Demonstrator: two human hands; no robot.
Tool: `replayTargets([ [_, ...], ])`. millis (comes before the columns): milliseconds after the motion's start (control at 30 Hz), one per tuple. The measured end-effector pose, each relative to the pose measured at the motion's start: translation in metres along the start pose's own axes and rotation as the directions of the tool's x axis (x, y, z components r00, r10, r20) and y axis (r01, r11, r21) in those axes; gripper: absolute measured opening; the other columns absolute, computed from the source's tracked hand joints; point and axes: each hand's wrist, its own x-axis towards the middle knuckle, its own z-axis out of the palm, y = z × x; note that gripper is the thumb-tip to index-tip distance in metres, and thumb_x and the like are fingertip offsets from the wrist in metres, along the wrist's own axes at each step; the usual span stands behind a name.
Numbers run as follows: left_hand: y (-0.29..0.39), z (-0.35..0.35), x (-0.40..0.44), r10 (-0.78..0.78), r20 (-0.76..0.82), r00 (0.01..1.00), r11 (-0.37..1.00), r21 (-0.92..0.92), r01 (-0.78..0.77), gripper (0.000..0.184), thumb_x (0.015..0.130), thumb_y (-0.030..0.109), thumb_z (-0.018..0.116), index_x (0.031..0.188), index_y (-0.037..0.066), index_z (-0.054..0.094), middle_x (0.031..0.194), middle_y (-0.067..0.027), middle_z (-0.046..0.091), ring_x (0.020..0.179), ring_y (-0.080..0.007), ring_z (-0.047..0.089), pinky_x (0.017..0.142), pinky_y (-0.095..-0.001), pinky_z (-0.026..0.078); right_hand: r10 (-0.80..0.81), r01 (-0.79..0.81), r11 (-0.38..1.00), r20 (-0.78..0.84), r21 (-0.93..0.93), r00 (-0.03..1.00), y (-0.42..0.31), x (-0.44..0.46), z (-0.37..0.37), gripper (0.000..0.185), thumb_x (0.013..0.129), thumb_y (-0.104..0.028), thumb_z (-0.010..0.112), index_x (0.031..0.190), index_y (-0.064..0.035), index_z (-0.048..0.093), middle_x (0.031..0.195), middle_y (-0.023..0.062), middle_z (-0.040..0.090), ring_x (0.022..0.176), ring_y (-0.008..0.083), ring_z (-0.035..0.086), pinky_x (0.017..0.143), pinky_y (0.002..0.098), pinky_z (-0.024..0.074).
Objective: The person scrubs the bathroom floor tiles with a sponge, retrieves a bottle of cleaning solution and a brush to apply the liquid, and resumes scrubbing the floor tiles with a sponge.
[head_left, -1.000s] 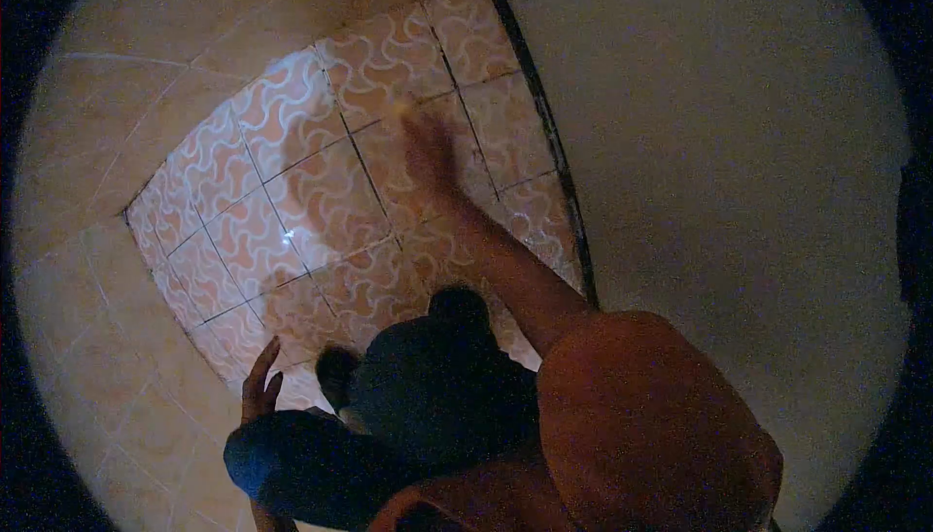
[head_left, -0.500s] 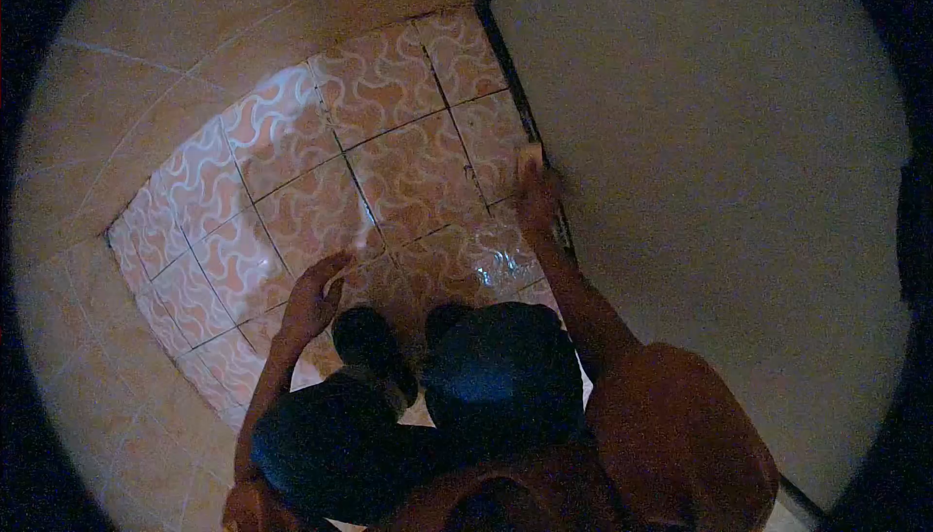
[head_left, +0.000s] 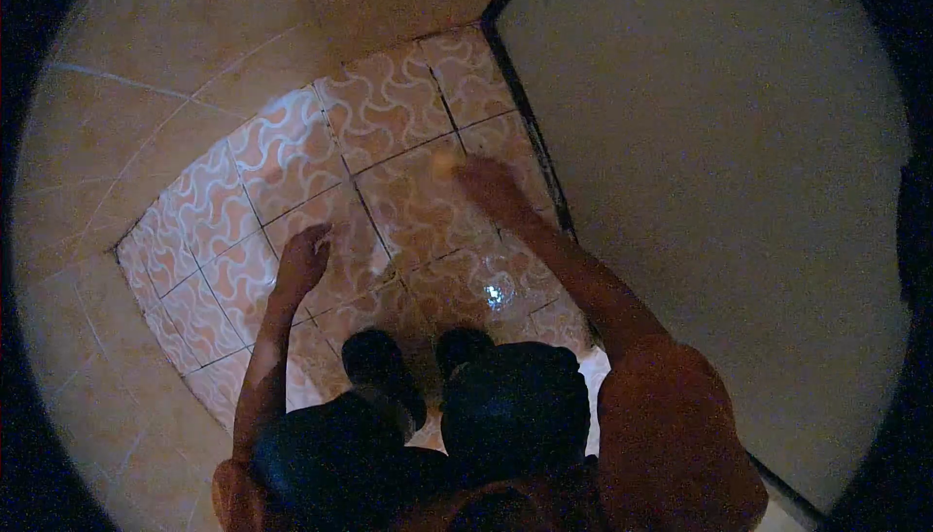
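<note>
From where I stand, the person's left hand is low over the patterned floor tiles, ahead of the dark shoes; its fingers look curled and close together, though in this dimness I can't tell whether they hold anything or whether they touch the floor; further right, a small yellowish block sits at the fingertips of the right hand, low over the tiles; those fingers seem to pinch its near end, but blur hides how each one lies.

The block is probably light and soft, perhaps spongy, with little to break; the wet glint on the floor suggests it could turn slippery, so I'd hold it across the back with the fingers along both sides, leaving the underside free.

Compared with half a second ago, the left hand is a little further out from the shoes; the block and right hand, then up against the dark edging below the plain wall, are now leftward over open tiles.
</note>
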Motion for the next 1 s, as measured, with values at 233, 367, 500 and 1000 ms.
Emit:
replayTargets([
  [233,-0.043,0.001,-0.049,-0.196,0.031,0.980,0.976,-0.091,0.198,0.029,0.079,0.010,0.052,0.106,0.001,0.055,0.106,-0.0170,0.057,0.100,-0.0314,0.053,0.088,-0.0360,0.041,0.418,-0.212,0.894,-0.561,0.395,0.715,-0.002,0.106,-0.008,0.033,0.088,-0.031,0.046,0.082,0.0004,0.055,0.061,0.0141,0.051,0.048,0.0260,0.048,0.054,0.0420,0.0386],
  [367,-0.048,-0.007,-0.041,-0.241,-0.029,0.970,0.966,-0.104,0.237,0.029,0.078,0.008,0.052,0.106,0.001,0.055,0.108,-0.0173,0.056,0.101,-0.0309,0.053,0.088,-0.0346,0.042,0.236,-0.084,0.836,-0.217,0.542,0.947,-0.126,0.092,0.014,0.029,0.087,-0.029,0.046,0.078,-0.0022,0.055,0.065,0.0116,0.052,0.056,0.0234,0.051,0.056,0.0389,0.0391],
  [500,-0.049,-0.003,-0.023,-0.213,-0.067,0.975,0.976,-0.061,0.209,0.031,0.082,0.013,0.049,0.112,0.005,0.053,0.111,-0.0159,0.054,0.103,-0.0312,0.052,0.090,-0.0353,0.040,-0.084,-0.079,0.748,0.211,0.659,0.974,-0.157,0.034,0.103,0.021,0.085,-0.024,0.048,0.090,-0.0058,0.058,0.087,0.0129,0.056,0.078,0.0288,0.053,0.068,0.0412,0.0407],
  [1000,-0.038,0.057,0.002,-0.042,0.254,0.966,0.836,0.538,-0.106,0.062,0.076,0.027,0.049,0.130,0.002,0.030,0.139,-0.0193,0.019,0.129,-0.0324,0.017,0.101,-0.0554,0.009,-0.066,-0.225,0.894,-0.612,-0.387,0.788,-0.012,0.173,0.016,0.038,0.072,-0.022,0.059,0.105,-0.0029,0.054,0.093,0.0164,0.056,0.090,0.0321,0.052,0.082,0.0442,0.0391],
])
